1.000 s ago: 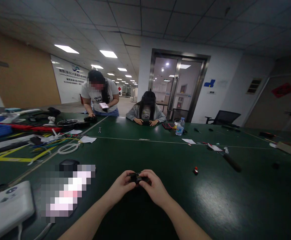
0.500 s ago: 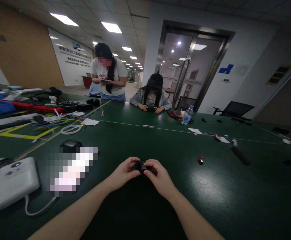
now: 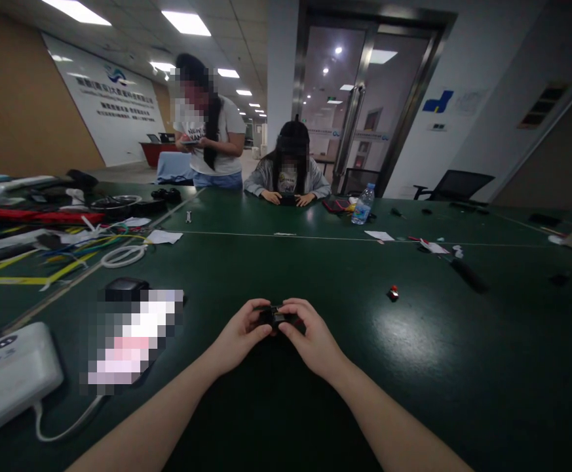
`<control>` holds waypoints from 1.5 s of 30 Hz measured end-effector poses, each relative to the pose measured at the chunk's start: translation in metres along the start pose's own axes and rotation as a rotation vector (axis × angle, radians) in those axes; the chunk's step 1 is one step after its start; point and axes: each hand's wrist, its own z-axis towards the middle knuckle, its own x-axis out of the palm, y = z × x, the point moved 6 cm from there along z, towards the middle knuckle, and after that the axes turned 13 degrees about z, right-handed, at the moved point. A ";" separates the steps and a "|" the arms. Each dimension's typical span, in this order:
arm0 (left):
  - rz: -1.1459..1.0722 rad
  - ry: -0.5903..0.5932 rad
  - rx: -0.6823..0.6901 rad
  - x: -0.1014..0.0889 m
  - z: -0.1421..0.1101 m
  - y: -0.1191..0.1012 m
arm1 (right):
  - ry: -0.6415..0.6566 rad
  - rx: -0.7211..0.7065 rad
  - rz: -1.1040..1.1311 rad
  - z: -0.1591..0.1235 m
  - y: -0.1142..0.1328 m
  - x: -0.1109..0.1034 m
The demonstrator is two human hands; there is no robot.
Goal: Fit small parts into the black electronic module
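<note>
A small black object [image 3: 273, 317] is held between my two hands, low over the green table [image 3: 276, 269]; its exact kind is too small and too covered by fingers to make out. My left hand [image 3: 240, 335] grips its left side, thumb in front and fingers behind. On the other side my right hand [image 3: 314, 335] pinches it in the same way, and its fingertips reach over the top. A bit of red shows beside the right fingers. Further right on the table lies a small red-and-silver item [image 3: 393, 293].
To the left are a blurred-out phone [image 3: 135, 341], a white power bank [image 3: 13, 373] with a cable and a black case [image 3: 126, 288]. Coiled white cable [image 3: 123, 255] and cluttered tools lie beyond. A water bottle [image 3: 363, 204] stands across the table, near a seated person [image 3: 290, 170]; another person [image 3: 211, 131] stands.
The whole view has shifted slightly, so the room and tabletop items sit higher or further left. Both hands keep hold of the black object, with the finger positions slightly altered.
</note>
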 end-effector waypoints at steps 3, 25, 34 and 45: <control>0.008 0.000 -0.009 0.000 0.000 -0.001 | -0.017 -0.007 -0.003 0.001 0.001 -0.001; 0.001 0.004 -0.012 -0.002 0.000 0.000 | -0.423 -0.076 0.251 0.005 -0.007 -0.048; -0.010 0.018 -0.035 -0.001 0.001 0.004 | -0.554 -0.121 0.337 0.000 -0.009 -0.054; -0.027 0.059 -0.069 0.000 0.000 0.004 | -0.607 -0.104 0.325 -0.002 -0.006 -0.058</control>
